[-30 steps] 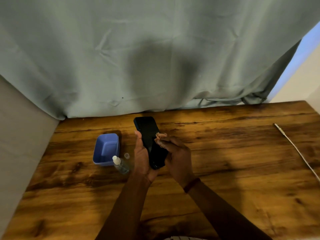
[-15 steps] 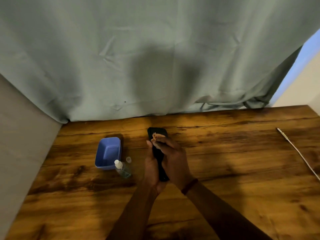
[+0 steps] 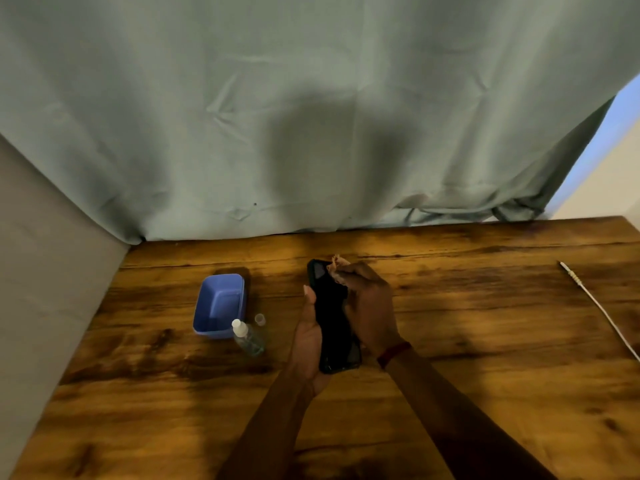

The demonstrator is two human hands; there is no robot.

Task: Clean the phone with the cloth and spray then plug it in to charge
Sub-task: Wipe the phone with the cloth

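Black and glossy, the phone (image 3: 332, 323) sits up off the counter (image 3: 485, 393) in my left hand (image 3: 306, 336), palm cradling its back and thumb hooked on the near edge, so the face is turned up and steady for wiping. My right hand (image 3: 370, 306) is clenched on a small pale cloth (image 3: 337, 266), bunched at the fingertips and pressed to the phone's top corner; a tight wad like that should put pressure on one spot. The screen looks dark and unlit, too dim to judge smears.

Just left, the spray bottle (image 3: 247, 337) lies tipped beside its loose clear cap (image 3: 259, 319), touching the blue tub (image 3: 220, 304); close by, I'd guess, for another squirt. Far right, well apart, the white charging cable (image 3: 602, 311) waits, plug end pointing inward. Behind hangs a grey-green curtain (image 3: 277, 116).
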